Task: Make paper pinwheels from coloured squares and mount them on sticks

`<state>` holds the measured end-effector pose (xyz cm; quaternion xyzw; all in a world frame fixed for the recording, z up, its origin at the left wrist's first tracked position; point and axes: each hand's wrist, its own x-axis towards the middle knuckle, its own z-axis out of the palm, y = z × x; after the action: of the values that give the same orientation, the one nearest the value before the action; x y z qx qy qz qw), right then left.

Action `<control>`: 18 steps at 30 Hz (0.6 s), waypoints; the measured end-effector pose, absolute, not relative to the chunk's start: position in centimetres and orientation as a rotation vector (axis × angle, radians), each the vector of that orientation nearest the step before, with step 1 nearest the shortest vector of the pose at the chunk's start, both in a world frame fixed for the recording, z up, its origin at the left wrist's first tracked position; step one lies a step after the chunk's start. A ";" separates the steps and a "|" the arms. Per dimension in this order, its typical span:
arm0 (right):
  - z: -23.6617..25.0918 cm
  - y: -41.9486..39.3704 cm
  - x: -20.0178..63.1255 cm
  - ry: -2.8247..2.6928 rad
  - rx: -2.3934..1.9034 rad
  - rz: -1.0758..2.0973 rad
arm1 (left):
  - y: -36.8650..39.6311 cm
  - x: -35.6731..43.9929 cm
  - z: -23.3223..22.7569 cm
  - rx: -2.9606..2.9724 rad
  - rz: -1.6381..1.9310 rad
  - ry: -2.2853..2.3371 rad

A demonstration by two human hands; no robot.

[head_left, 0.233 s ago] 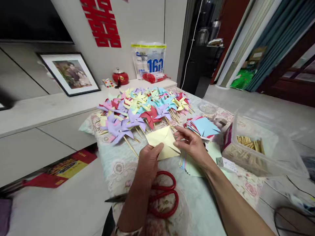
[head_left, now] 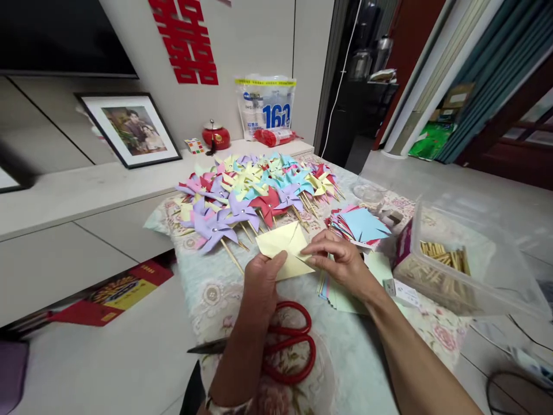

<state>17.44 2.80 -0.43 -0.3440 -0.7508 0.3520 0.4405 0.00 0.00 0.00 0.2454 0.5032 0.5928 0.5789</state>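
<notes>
A pale yellow paper square [head_left: 283, 237] with slits cut in from its corners is held above the table. My left hand [head_left: 261, 271] is closed on its lower left part, thumb on top. At the paper's right side, my right hand [head_left: 339, 259] pinches a cut corner between thumb and fingers, lifting it slightly. Red-handled scissors [head_left: 298, 377] lie under my left forearm, which covers part of them. Beyond the paper spreads a pile of finished paper pinwheels [head_left: 211, 227] on sticks, in purple, red, yellow and blue.
To the right are a stack of coloured paper squares [head_left: 365, 223], pale green sheets [head_left: 345, 300], a small white box [head_left: 401, 292] and a clear plastic bin [head_left: 436, 276] with short sticks. A cabinet ledge [head_left: 108, 187] with a framed photo [head_left: 129, 129] borders the cloth-covered table [head_left: 207, 311].
My right hand's fingers have moved slightly left and closed on the paper's right corner. My left hand keeps its hold. The whole view has shifted a little.
</notes>
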 end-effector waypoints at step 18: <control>-0.2 2.6 17.5 -2.220 -0.760 0.858 | 0.7 0.1 -3.0 0.748 1.301 1.228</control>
<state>17.53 2.61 -0.23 -0.2885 -0.8429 0.3260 0.3163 0.10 0.69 -2.98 0.3179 0.5222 0.5534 0.5657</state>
